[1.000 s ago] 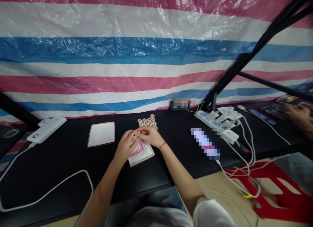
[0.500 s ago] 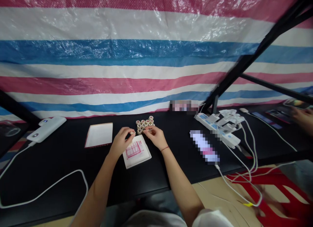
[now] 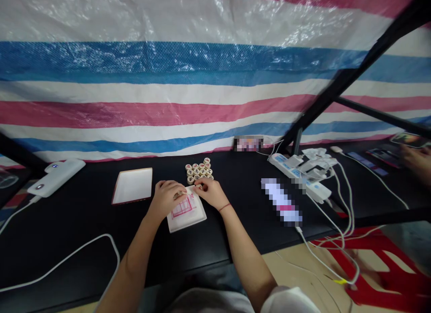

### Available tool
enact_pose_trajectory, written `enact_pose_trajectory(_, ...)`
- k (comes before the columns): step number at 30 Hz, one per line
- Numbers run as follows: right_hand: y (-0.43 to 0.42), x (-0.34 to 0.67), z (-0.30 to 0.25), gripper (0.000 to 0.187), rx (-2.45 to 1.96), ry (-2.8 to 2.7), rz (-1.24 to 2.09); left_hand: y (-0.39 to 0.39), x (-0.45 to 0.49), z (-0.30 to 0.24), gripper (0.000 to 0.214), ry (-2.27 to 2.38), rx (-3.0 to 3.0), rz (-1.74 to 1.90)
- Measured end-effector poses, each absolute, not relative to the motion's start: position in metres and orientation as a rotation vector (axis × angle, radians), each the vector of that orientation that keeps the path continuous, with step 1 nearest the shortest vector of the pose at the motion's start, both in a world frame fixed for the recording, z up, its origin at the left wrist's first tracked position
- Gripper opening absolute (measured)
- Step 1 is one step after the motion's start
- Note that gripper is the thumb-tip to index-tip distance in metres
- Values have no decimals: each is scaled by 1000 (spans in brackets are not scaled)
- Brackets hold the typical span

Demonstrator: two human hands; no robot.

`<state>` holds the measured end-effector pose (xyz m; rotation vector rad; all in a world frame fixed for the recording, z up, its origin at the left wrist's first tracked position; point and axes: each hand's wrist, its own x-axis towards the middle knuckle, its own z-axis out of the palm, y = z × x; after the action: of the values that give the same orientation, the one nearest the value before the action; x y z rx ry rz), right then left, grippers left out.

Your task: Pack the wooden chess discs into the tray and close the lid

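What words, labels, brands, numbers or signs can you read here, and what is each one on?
Nothing can be quoted with certainty.
Round pieces: red or dark characters on top, too small to read.
White tray: pink grid-like lines, no readable word.
Phone: pixelated, unreadable.
Device at the back: pixelated, unreadable.
Power strip: any print too small.
White device: any label too small.

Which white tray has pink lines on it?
The tray on the right, near the round pieces; the tray on the left is plain white inside.

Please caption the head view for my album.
Left hand holds round pieces, right hand touches another piece near a cluster.
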<state>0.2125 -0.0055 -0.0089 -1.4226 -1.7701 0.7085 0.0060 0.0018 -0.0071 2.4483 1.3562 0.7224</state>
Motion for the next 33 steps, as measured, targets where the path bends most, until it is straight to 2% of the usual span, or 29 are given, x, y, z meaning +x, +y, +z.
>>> enact_pose_trajectory(15,-6,210,-10,13,-1366,-1672,745,2,11,-11,4,1232,2558,651)
enact_pose_trajectory(21,-9,203,-6,14,-1142,-1635,712,4,7,-15,32,1298,2503,660)
enact_pose_trajectory(29,-12,193,-6,16,-999,-1748,571,8,5,-21,30,1282,2481,534)
enact_pose_trajectory(33,-13,192,-3,23,-1022,-1789,508,11,-2,-21,44,1205,2401,621)
